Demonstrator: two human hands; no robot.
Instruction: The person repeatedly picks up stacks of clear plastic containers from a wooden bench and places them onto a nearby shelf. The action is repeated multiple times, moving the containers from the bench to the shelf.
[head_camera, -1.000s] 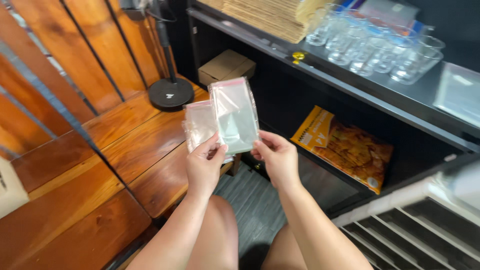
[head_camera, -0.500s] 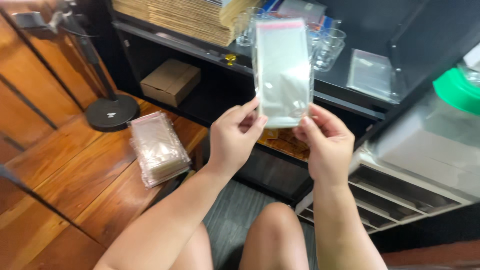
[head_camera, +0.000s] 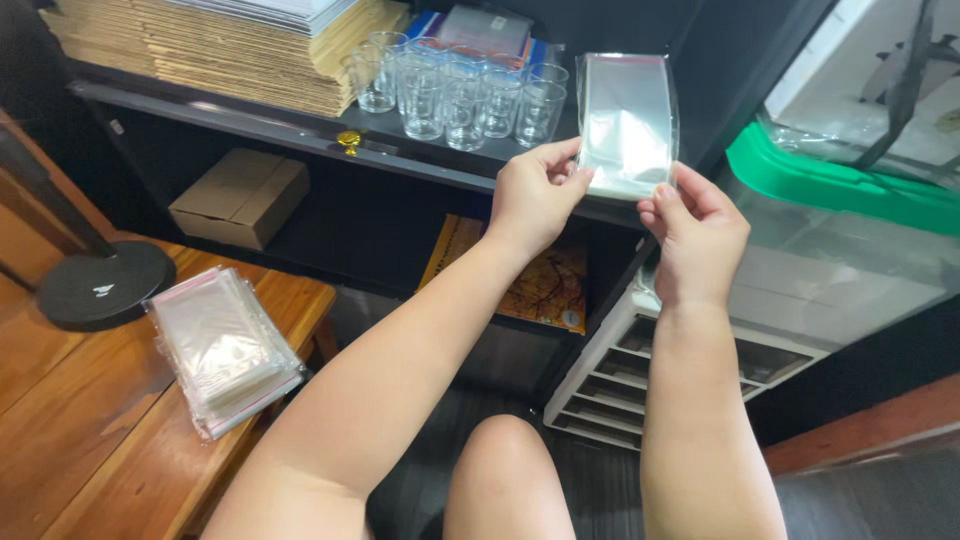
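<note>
Both hands, left hand (head_camera: 535, 195), right hand (head_camera: 697, 232), pinch clear bag (head_camera: 626, 122), seemingly empty.

A clear, empty plastic sleeve (head_camera: 625, 125) with a red-edged top stands upright, pinched at its lower corners.

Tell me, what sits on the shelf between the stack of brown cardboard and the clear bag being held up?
A cluster of empty drinking glasses stands between the cardboard stack and the clear bag, seen in the head view.

The green-lidded clear bin (head_camera: 850, 180) runs off the right edge.
</note>
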